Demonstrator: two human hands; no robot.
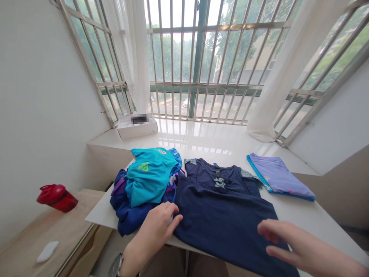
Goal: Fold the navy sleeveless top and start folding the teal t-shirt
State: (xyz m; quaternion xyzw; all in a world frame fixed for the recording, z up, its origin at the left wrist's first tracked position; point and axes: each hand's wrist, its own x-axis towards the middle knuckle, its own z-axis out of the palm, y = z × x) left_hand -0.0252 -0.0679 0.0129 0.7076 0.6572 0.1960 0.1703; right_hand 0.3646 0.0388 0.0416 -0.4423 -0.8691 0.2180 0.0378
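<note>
Left hand point(155, 224), right hand point(294, 240): your grip is spread; the flat navy fabric shirt point(223, 219) looks light, limp; pinch its sides.

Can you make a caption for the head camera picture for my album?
Two hands at a navy shirt lying between a clothes pile and folded clothes.

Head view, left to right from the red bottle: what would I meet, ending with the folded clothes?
Red bottle → heaped clothes topped by a turquoise shirt → navy top → folded lavender garment.
</note>
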